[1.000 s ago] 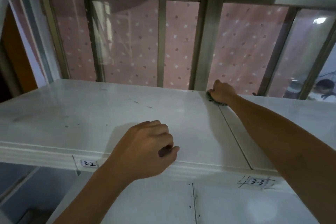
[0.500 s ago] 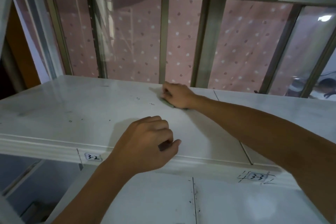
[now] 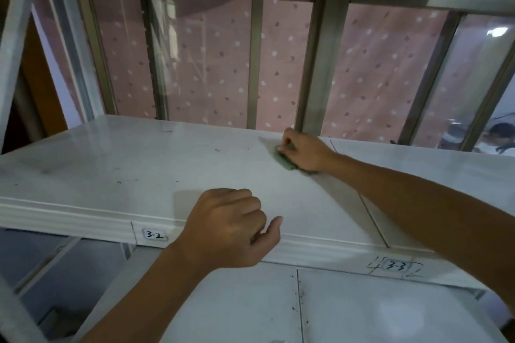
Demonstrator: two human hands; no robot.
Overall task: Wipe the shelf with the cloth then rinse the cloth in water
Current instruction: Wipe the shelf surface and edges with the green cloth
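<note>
Since half a second ago, the right hand point(image 3: 305, 152), pressing the green cloth point(image 3: 284, 160) flat, has swept rightward along the shelf point(image 3: 139, 170); wiping apparently continues. The left hand point(image 3: 231, 227) rests loosely curled, empty, on the front edge.

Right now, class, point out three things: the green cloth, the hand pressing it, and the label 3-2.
green cloth point(image 3: 284, 161), head view, on its exposed left edge.
right hand point(image 3: 305, 151), head view, on its back.
label 3-2 point(image 3: 155, 235), head view, on the handwritten sticker on the shelf's front edge.
</note>
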